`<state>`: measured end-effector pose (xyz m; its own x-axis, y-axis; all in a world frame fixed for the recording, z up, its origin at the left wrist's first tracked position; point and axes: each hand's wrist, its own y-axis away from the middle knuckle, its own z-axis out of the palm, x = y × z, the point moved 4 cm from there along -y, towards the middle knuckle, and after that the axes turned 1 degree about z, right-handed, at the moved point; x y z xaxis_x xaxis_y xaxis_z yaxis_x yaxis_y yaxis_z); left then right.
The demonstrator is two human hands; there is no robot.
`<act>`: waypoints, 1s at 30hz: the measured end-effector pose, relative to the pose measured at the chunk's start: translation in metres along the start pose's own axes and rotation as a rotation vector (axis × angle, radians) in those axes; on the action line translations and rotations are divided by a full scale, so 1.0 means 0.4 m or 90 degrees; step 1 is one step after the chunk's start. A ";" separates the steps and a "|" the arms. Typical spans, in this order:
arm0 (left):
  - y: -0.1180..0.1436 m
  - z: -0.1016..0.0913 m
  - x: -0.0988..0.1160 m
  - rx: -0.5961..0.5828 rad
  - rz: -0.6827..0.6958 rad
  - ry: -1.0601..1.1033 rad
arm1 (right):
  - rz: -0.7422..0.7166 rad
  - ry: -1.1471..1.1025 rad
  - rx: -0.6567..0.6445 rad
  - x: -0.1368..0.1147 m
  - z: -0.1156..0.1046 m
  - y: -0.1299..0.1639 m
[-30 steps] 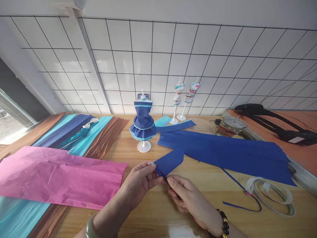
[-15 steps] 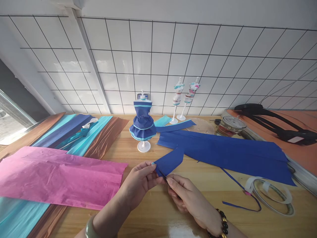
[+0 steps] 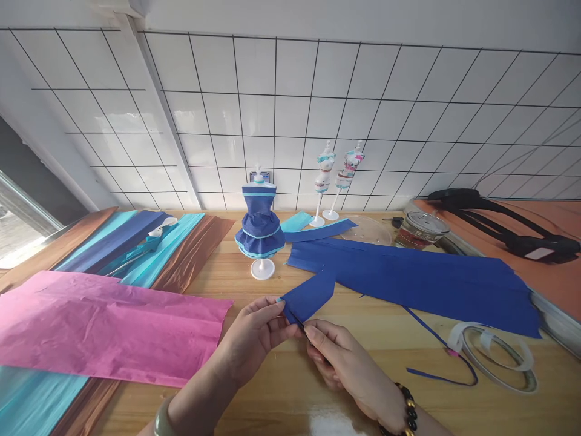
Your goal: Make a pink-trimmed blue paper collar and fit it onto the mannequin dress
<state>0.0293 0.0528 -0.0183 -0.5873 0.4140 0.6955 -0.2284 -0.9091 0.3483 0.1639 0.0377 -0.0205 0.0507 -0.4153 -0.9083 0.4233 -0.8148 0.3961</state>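
Observation:
My left hand (image 3: 254, 336) and my right hand (image 3: 345, 360) meet at the near end of a dark blue paper strip (image 3: 311, 297), both pinching its lower edge. The strip runs back to a large dark blue crepe sheet (image 3: 422, 281) spread on the wooden table (image 3: 272, 399). Behind the hands stands a small mannequin in a blue ruffled paper dress (image 3: 260, 230). A thin blue paper sliver (image 3: 442, 363) lies to the right of my right hand.
A pink sheet (image 3: 104, 324) covers the left of the table, over teal, blue and copper sheets (image 3: 149, 248). Two small mannequins (image 3: 336, 175) stand by the tiled wall. A tape roll (image 3: 497, 357), a glass jar (image 3: 420, 230) and a black tool (image 3: 499, 227) lie right.
Almost nothing differs. The view has drifted slightly, and both hands stay pinched on the end of the blue strip.

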 end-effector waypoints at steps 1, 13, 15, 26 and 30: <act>0.000 0.001 0.001 -0.001 0.003 0.000 | 0.001 -0.003 -0.001 -0.001 0.000 0.000; 0.000 0.002 -0.002 0.000 0.002 0.004 | -0.011 -0.044 -0.018 0.007 0.003 -0.004; -0.001 0.001 -0.005 -0.002 0.000 0.004 | -0.013 -0.046 -0.018 0.008 0.004 -0.006; -0.002 -0.002 -0.009 -0.022 0.025 -0.036 | -0.031 -0.063 -0.015 0.012 0.005 -0.006; 0.001 0.003 -0.007 -0.028 0.041 -0.055 | -0.038 -0.062 -0.012 0.015 0.003 -0.009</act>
<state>0.0319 0.0511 -0.0193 -0.5335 0.3555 0.7675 -0.2270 -0.9343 0.2750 0.1615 0.0376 -0.0270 -0.0628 -0.4041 -0.9125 0.4399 -0.8319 0.3382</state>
